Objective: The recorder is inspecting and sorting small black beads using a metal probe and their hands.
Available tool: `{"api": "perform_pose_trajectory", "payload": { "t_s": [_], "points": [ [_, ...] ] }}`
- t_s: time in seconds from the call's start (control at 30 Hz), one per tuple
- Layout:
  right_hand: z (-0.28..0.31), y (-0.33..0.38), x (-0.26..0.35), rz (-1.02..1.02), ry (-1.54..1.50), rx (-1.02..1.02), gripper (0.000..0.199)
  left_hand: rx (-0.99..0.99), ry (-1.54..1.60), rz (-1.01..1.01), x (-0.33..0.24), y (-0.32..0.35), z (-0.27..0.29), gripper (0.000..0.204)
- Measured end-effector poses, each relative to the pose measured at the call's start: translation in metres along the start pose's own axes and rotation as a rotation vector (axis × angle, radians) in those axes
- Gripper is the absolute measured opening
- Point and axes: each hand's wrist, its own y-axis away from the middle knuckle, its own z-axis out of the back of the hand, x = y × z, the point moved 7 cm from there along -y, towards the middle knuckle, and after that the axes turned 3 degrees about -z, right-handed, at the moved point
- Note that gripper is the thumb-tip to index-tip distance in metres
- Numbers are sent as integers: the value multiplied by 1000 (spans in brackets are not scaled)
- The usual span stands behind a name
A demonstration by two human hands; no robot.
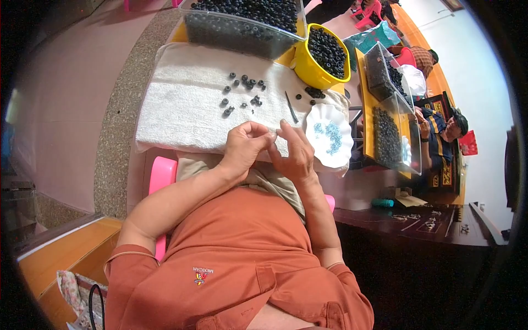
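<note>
Working posture: both hands were raised together over the near edge of the white towel.
Left hand: fingers curled, tips pressed to the right hand; any part pinched was too small to tell.
Right hand: fingers bent, tips meeting the left.
Loose parts: small black rings lay scattered on the towel, apart from the hands.
Dish: white scalloped dish with pale blue pieces, just right of the right hand.
Supply: yellow bucket and clear bin, both holding black rings, beyond.
</note>
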Motion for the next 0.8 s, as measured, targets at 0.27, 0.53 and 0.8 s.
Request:
{"api": "perform_pose_trajectory", "payload": {
  "t_s": [0.27, 0.53, 0.8],
  "points": [
    [-2, 4, -8, -79, -83, 8, 46, -11, -6, 21, -2, 4, -4, 9],
    [0, -11, -49, -437, -393, 260, 22, 8, -8, 42, -3, 3, -4, 12],
    [58, -91, -150, -287, -31, -61, 28, 25, -32, 42, -1, 2, -4, 14]
  ]
}}
